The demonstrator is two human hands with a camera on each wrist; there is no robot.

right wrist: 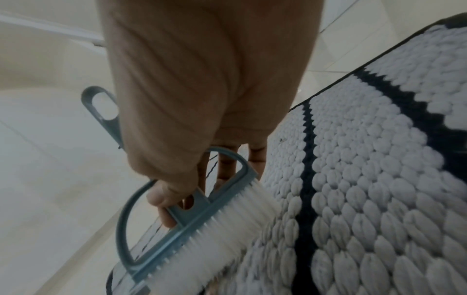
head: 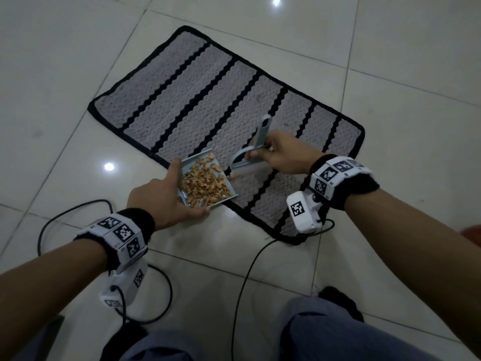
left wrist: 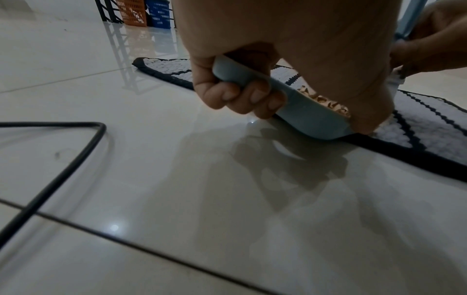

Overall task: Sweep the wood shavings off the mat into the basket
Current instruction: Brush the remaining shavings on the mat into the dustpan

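A grey mat (head: 197, 95) with black stripes lies on the tiled floor. My left hand (head: 161, 196) grips a pale blue dustpan (head: 192, 160) at the mat's near edge; a heap of brown wood shavings (head: 205, 183) fills it. In the left wrist view my fingers (left wrist: 240, 97) curl under the dustpan (left wrist: 310, 117), with shavings (left wrist: 326, 101) showing above its rim. My right hand (head: 283, 155) holds a blue hand brush (head: 260, 136) just right of the pan. The brush (right wrist: 177, 229) has white bristles (right wrist: 227, 219) touching the mat (right wrist: 366, 179).
Black cables (head: 244, 277) loop over the floor near my knees. An orange basket (left wrist: 131, 12) and a blue basket (left wrist: 158, 13) stand far off beside a black frame. Pale floor tiles (head: 65, 74) surround the mat.
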